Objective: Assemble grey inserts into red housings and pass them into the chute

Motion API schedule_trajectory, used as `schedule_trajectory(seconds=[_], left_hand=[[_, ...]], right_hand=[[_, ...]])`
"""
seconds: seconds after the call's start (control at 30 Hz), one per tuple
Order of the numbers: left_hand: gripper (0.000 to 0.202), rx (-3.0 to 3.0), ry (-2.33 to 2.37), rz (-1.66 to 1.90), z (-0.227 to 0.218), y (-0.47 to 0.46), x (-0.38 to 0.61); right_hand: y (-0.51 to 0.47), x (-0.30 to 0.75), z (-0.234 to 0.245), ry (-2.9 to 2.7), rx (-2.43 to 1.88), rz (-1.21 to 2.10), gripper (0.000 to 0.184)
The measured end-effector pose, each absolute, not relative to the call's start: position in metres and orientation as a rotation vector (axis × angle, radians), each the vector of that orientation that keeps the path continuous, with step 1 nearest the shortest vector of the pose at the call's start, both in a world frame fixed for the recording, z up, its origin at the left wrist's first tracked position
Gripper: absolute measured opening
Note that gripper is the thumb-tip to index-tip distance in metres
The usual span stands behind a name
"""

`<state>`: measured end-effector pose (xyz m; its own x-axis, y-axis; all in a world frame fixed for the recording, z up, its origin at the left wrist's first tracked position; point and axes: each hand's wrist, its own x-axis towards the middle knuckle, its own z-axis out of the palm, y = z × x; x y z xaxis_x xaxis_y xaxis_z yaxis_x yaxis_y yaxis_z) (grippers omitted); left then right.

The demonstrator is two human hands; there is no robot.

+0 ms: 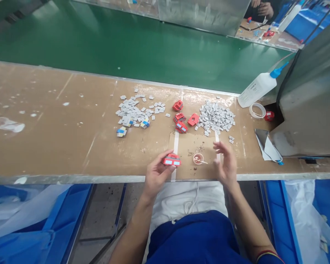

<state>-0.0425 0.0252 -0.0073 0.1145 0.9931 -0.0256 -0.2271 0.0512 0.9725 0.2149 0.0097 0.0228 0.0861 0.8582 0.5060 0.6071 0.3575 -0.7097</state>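
Observation:
My left hand (pixel 156 174) is closed around a small red toy vehicle body (pixel 172 160) with two pale window panels on its near side. To the right, my right hand (pixel 226 164) hovers with fingers apart and nothing between them. Between the hands stands a small round cup (pixel 198 158) with a thin white stick in it. Several more red toy vehicle bodies (pixel 181 127) lie farther back. A heap of small pale grey pieces (pixel 216 116) sits beyond my right hand, and a similar heap (pixel 134 112) lies to the left.
A white bottle with a blue nozzle (pixel 257 90) and a tape roll (pixel 257 110) stand at the right, near a metal housing (pixel 316 95). Behind the cardboard-covered bench (pixel 57 146) runs a green belt (pixel 99 47). Blue bins (pixel 30 238) flank me. Another person's hands (pixel 264 10) show across the belt.

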Motion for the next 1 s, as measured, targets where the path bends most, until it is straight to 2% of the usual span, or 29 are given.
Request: schedule_trajectory(seconds=[0.1,0.23,0.37,0.53,0.67,0.83,1.0], left_hand=[[0.051,1.058,0.951,1.226,-0.009,0.026,-0.042],[0.052,1.083,0.956,1.227,-0.007,0.024,-0.041],[0.054,1.084,0.928,1.227,-0.006,0.023,-0.041],[0.053,1.082,0.862,1.231,0.000,0.019,-0.041],[0.059,1.050,0.863,1.176,0.008,0.011,-0.039],[0.052,1.017,0.813,1.123,0.017,0.003,-0.037],[0.055,1.038,0.745,1.090,0.028,-0.001,-0.025]], right_hand=[[0.045,0.253,0.037,-1.655,-1.589,0.265,0.023],[0.088,0.273,0.045,-1.874,-1.757,0.267,0.013],[0.111,0.260,0.041,-2.163,-1.859,0.213,0.016],[0.116,0.254,0.043,-2.312,-1.938,0.145,0.030],[0.094,0.269,0.047,-2.274,-1.814,0.209,0.024],[0.051,0.287,0.046,-2.171,-1.663,0.246,0.024],[0.016,0.271,0.053,-1.999,-1.426,0.381,0.012]])
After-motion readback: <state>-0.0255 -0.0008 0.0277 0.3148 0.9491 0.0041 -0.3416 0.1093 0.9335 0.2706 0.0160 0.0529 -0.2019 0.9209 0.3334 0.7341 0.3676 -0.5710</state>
